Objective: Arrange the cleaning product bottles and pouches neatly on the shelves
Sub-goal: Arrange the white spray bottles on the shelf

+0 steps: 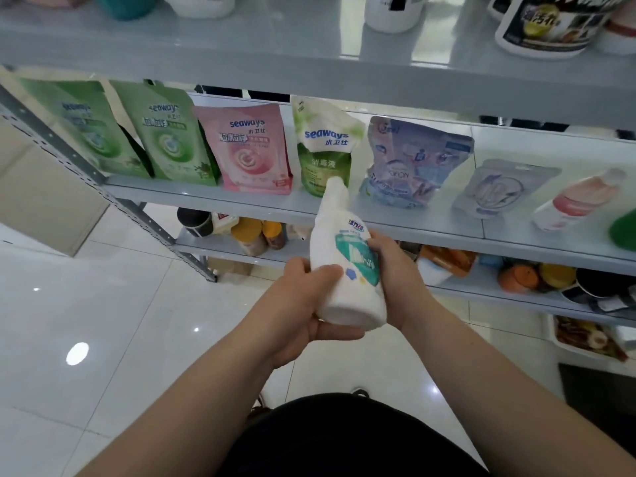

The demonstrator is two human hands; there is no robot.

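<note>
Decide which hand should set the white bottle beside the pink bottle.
Right, probably: the right hand grips the white bottle on the side nearer the pink bottle; the left hand cradles its base.

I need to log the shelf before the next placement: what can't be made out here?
Head view:
White bottle: label partly covered by the left hand and right hand.
Top-shelf bottles: tops cut off by the upper edge.
Green item: cut off by the right edge.
Pale pouch: print blurred.
</note>
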